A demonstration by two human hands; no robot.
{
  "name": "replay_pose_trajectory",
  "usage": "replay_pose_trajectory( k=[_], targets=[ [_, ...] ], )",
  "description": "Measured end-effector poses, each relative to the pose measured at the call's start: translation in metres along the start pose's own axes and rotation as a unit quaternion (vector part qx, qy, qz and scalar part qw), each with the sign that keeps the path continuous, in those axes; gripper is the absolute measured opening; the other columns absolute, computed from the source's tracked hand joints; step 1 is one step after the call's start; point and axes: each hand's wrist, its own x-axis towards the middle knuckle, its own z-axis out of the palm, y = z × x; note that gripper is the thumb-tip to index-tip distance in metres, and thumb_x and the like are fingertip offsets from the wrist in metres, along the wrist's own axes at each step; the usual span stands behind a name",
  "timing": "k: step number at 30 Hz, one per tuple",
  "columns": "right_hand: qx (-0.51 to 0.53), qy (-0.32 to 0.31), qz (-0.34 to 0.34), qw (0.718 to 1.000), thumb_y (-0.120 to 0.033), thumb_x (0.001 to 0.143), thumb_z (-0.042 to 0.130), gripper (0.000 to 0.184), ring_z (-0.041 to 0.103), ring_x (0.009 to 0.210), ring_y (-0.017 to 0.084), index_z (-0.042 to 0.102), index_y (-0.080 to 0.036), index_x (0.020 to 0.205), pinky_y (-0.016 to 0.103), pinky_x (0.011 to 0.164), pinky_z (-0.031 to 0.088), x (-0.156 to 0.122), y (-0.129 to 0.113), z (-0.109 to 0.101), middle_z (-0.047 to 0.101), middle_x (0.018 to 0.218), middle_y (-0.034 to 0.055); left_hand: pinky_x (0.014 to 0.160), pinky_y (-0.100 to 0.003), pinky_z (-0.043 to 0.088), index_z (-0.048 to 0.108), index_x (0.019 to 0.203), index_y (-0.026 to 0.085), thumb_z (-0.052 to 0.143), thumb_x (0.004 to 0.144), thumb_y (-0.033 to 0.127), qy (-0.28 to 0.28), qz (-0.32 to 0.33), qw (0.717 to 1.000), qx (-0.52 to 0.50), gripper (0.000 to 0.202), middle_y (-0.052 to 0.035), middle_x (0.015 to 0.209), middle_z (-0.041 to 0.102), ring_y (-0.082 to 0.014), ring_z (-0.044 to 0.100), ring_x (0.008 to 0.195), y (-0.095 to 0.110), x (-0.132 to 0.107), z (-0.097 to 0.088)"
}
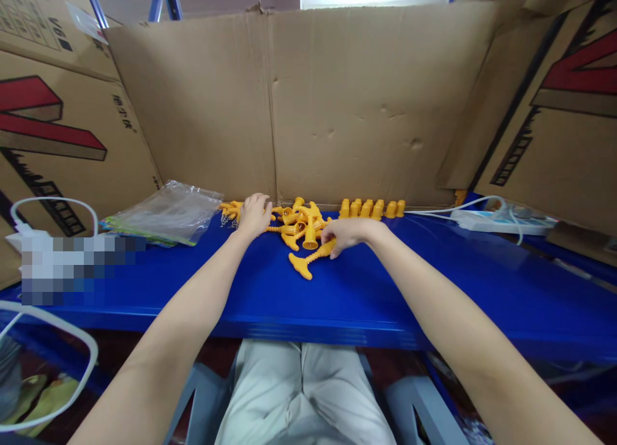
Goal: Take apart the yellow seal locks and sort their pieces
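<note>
My right hand [354, 235] is closed around the handle end of a yellow plastic toy hammer [303, 265], whose double-pointed head points left and toward me over the blue table [308, 310]. Farther left, my left hand [254, 217] reaches down among yellow pieces with small metal chains [230, 208]. Its fingers are bent and partly hidden; whatever lies under them does not show clearly. Between both hands is a loose heap of yellow plastic parts [311, 236], some with hollow round ends and some hammer-shaped.
Yellow caps [366, 208] stand in a row at the back, right of the heap. A clear plastic bag [168, 210] lies at left, near a white cable [53, 200]. A white power strip [501, 222] sits at right. Cardboard [366, 104] walls the back and sides.
</note>
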Motion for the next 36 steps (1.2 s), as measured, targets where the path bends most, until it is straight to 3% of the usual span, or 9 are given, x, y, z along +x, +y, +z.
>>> replay_pose_trajectory(
  k=[4, 8, 11, 14, 19, 22, 31, 36],
  targets=[
    [0.073, 0.092, -0.048, 0.992, -0.021, 0.057, 0.079, 0.023, 0.062, 0.075, 0.018, 0.07, -0.025, 0.078, 0.026, 0.064, 0.043, -0.007, 0.008, -0.008, 0.069, 0.081, -0.0021, 0.102, -0.037, 0.034, 0.06, 0.113, 0.02, 0.034, 0.093, 0.027, 0.015, 0.072, 0.997, -0.028, 0.033, -0.0082, 0.124, 0.058, -0.0227, 0.047, 0.119, 0.027, -0.006, -0.018],
    [0.116, 0.182, -0.038, 0.976, -0.025, 0.067, 0.072, 0.022, 0.061, 0.078, 0.017, 0.068, -0.021, 0.088, 0.026, 0.069, 0.043, -0.01, 0.016, -0.017, 0.068, 0.084, -0.0004, 0.093, -0.035, 0.038, 0.06, 0.114, 0.018, 0.031, 0.095, 0.032, 0.045, 0.133, 0.988, -0.057, 0.038, -0.0087, 0.11, 0.064, -0.0213, 0.055, 0.106, 0.047, -0.013, -0.037],
    [0.096, 0.301, -0.004, 0.949, -0.022, 0.072, 0.067, 0.023, 0.06, 0.085, 0.018, 0.065, -0.018, 0.095, 0.027, 0.073, 0.042, -0.007, 0.018, -0.018, 0.068, 0.093, 0.0042, 0.082, -0.031, 0.043, 0.058, 0.121, 0.018, 0.036, 0.095, 0.039, 0.016, 0.162, 0.983, -0.087, 0.041, -0.0062, 0.093, 0.067, -0.0185, 0.061, 0.087, 0.056, -0.016, -0.043],
    [0.052, 0.364, -0.004, 0.93, -0.022, 0.078, 0.062, 0.019, 0.06, 0.087, 0.019, 0.063, -0.017, 0.096, 0.028, 0.075, 0.041, -0.003, 0.017, -0.014, 0.068, 0.098, 0.007, 0.076, -0.029, 0.045, 0.059, 0.122, 0.02, 0.048, 0.089, 0.042, -0.023, 0.16, 0.985, -0.064, 0.041, -0.0055, 0.093, 0.068, -0.0189, 0.063, 0.083, 0.06, -0.018, -0.039],
    [0.01, 0.376, -0.003, 0.927, -0.02, 0.081, 0.058, 0.016, 0.06, 0.09, 0.02, 0.061, -0.018, 0.096, 0.03, 0.077, 0.038, 0.0, 0.01, -0.008, 0.068, 0.098, 0.0072, 0.084, -0.032, 0.046, 0.057, 0.122, 0.025, 0.052, 0.087, 0.038, -0.049, 0.115, 0.992, -0.032, 0.037, -0.0053, 0.112, 0.067, -0.0226, 0.062, 0.1, 0.058, -0.016, -0.031],
    [0.007, 0.356, 0.008, 0.934, -0.024, 0.082, 0.058, 0.017, 0.06, 0.093, 0.022, 0.06, -0.019, 0.098, 0.031, 0.078, 0.038, 0.001, 0.007, -0.006, 0.068, 0.099, 0.0075, 0.086, -0.033, 0.046, 0.057, 0.118, 0.024, 0.056, 0.084, 0.037, -0.056, 0.114, 0.991, -0.036, 0.037, -0.0055, 0.116, 0.065, -0.0233, 0.062, 0.1, 0.055, -0.014, -0.03],
    [0.007, 0.289, 0.004, 0.957, -0.031, 0.088, 0.05, 0.027, 0.057, 0.104, 0.025, 0.061, -0.018, 0.109, 0.037, 0.084, 0.037, 0.006, 0.01, -0.001, 0.065, 0.113, 0.0112, 0.077, -0.031, 0.045, 0.059, 0.106, 0.023, 0.058, 0.077, 0.031, -0.035, 0.11, 0.993, -0.034, 0.031, -0.005, 0.099, 0.067, -0.0211, 0.062, 0.088, 0.057, -0.013, -0.035],
    [-0.045, 0.347, -0.021, 0.937, -0.024, 0.083, 0.051, 0.018, 0.055, 0.094, 0.024, 0.058, -0.019, 0.099, 0.036, 0.082, 0.033, 0.003, 0.012, -0.005, 0.065, 0.099, 0.0089, 0.068, -0.028, 0.043, 0.061, 0.102, 0.021, 0.062, 0.072, 0.032, -0.032, 0.1, 0.993, -0.053, 0.032, -0.0023, 0.08, 0.066, -0.018, 0.06, 0.073, 0.062, -0.009, -0.034]
  ],
)
